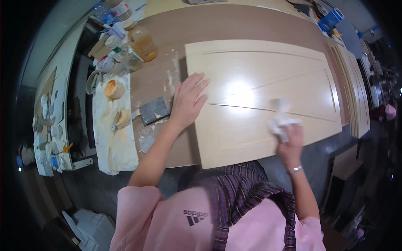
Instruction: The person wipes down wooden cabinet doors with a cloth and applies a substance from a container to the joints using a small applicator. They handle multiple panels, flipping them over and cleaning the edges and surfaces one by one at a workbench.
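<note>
A cream-coloured door panel (pixel 243 138) with narrow grooves lies flat on the brown-topped table. My left hand (pixel 189 100) rests on its left edge, fingers stretched out over the rim and holding nothing. On the right half of the panel, my right hand (pixel 290 142) grips a crumpled white cloth (pixel 281 119), which is blurred by motion and lies over a groove near the front edge. Close to my left forearm is a dark flat sanding block (pixel 154 111) with pale smears on it.
Left of the panel, a stained white cloth (pixel 115 146) carries open tubs of orange-brown filler (pixel 114 89). Behind them stand a large jar of amber liquid (pixel 143 44) and several bottles. More panels (pixel 351 90) are stacked upright on the right, near a blue can (pixel 331 19).
</note>
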`<act>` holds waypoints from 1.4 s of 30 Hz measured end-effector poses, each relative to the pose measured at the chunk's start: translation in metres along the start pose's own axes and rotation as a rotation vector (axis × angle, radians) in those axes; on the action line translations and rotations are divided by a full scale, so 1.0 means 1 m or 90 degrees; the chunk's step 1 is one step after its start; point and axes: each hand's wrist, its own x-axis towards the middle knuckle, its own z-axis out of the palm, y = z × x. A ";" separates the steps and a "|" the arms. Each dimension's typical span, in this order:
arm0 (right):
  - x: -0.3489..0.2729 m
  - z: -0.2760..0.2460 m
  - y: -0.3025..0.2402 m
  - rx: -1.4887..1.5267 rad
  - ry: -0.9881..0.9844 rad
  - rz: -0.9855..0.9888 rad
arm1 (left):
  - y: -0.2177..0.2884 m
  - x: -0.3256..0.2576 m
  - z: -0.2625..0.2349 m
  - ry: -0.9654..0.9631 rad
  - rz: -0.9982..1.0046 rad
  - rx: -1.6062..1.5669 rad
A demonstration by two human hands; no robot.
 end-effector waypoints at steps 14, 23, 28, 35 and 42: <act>0.013 0.006 0.010 0.002 0.051 0.052 | -0.068 -0.107 -0.102 0.211 -0.195 0.086; 0.009 0.006 0.014 0.000 0.054 0.056 | -0.030 -0.175 -0.113 -0.005 -0.358 0.106; 0.009 0.008 0.014 -0.007 0.050 0.052 | -0.028 -0.187 -0.105 0.006 -0.365 0.145; 0.010 0.007 0.009 -0.015 0.068 0.035 | -0.042 -0.160 -0.103 -0.028 -0.366 -0.019; 0.012 0.004 0.006 -0.036 0.062 0.062 | -0.013 -0.072 -0.078 0.120 -0.505 -0.811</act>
